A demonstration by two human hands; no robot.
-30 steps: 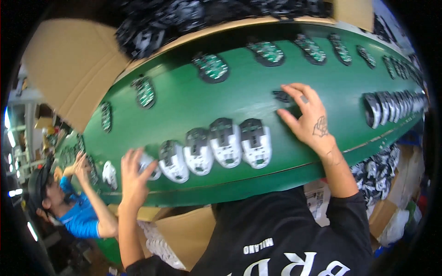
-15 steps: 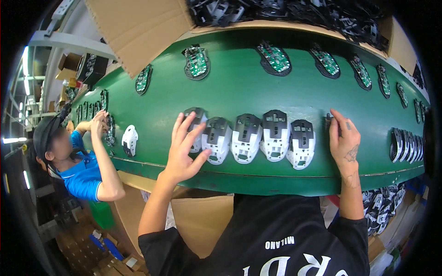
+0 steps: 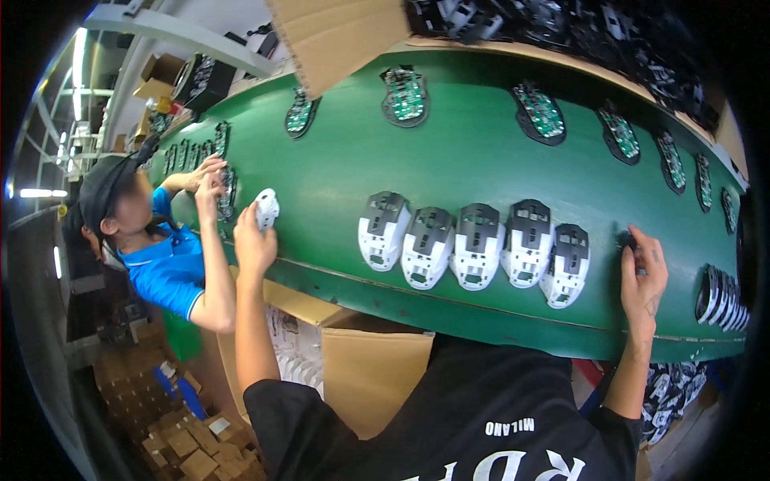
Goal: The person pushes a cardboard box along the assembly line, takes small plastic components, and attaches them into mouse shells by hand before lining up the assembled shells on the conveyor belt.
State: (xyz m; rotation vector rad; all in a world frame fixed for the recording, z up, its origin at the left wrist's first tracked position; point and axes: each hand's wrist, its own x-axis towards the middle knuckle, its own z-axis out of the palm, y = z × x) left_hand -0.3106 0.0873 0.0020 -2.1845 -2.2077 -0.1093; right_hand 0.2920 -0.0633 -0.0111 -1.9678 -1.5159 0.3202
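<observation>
At the left of the green bench, my left hand (image 3: 255,242) reaches out, its fingers and thumb closed about the near end of a white mouse shell (image 3: 268,208). On the right, my right hand (image 3: 645,276) pinches a small dark part (image 3: 624,239) just above the surface; its exact kind is hard to make out. Between my hands stands a row of several mouse shells, white with dark grey tops, among them a middle shell (image 3: 478,247) and the rightmost shell (image 3: 566,266).
Mouse bases with green circuit boards (image 3: 539,114) lie spaced along the far side of the bench (image 3: 337,184). A carton of black parts (image 3: 561,40) is behind them. Stacked shells (image 3: 719,301) stand far right. A co-worker in a blue shirt (image 3: 164,260) handles boards at left.
My left hand has left the leftmost shell of the row and reached left to the separate white shell. My right hand still pinches the small dark part. The view has swung left.
</observation>
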